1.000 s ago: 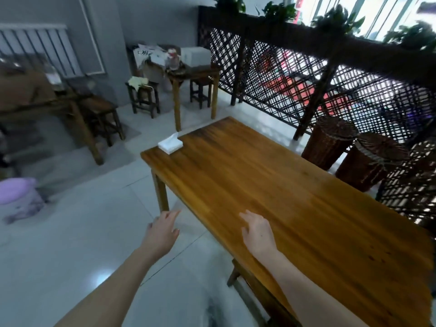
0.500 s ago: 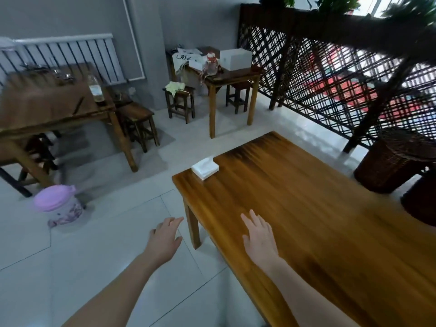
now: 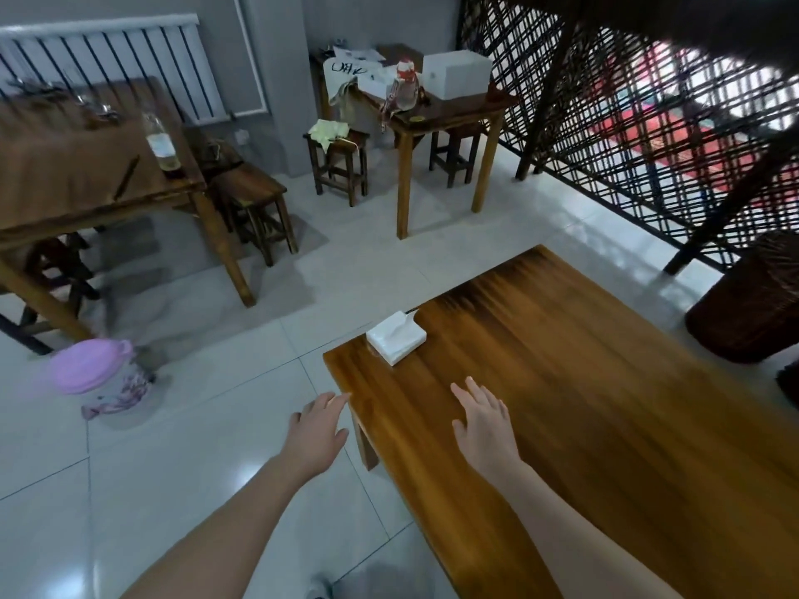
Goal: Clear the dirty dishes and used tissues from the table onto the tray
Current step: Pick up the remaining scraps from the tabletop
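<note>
Now left hand, right hand slack, empty; tissue stack flat, square with table edges.

Black marks stand on a white cloth bag on the far small wooden table, too blurred to read.

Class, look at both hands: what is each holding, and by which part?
Nothing. The left hand and right hand are open and empty, near the table.

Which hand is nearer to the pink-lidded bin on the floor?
Left. The left hand is right of the pink-lidded bin, beside the brown wooden table; the right hand is farther right, above that table.
</note>
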`<state>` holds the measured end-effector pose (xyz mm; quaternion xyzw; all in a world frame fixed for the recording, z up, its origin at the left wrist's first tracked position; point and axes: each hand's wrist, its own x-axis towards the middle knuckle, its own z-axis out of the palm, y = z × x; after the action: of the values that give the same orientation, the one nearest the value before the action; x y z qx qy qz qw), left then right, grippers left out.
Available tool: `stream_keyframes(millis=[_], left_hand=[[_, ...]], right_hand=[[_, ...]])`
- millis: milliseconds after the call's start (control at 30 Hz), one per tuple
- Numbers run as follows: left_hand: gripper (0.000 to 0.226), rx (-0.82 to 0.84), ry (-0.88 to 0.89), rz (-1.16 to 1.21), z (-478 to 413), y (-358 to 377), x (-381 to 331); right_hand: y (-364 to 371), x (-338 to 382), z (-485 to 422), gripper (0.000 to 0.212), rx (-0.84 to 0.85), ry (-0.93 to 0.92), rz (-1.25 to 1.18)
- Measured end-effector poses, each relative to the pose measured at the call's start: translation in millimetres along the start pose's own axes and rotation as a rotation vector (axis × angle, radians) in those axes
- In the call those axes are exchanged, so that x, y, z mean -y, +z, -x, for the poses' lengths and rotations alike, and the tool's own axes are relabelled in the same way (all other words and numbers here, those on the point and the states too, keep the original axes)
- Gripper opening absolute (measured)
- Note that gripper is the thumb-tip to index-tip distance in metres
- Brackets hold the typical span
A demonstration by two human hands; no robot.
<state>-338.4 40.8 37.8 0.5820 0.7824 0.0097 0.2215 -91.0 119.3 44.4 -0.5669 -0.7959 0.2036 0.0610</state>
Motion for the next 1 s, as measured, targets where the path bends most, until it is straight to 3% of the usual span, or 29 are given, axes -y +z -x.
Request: stream_keyframes(millis=[633, 1000], left_hand=[[0.060, 0.142, 0.283, -0.103, -238.8, -82.8, 102.3], [0.059, 0.220, 0.440, -0.118, -296.6, -86.7, 100.9]], right_hand=[[39.0, 102.1, -172.5, 0.048, -0.079, 0.366, -0.089], [54.8, 127.1, -212.0, 0.051, -0.040, 0.528, -0.019]])
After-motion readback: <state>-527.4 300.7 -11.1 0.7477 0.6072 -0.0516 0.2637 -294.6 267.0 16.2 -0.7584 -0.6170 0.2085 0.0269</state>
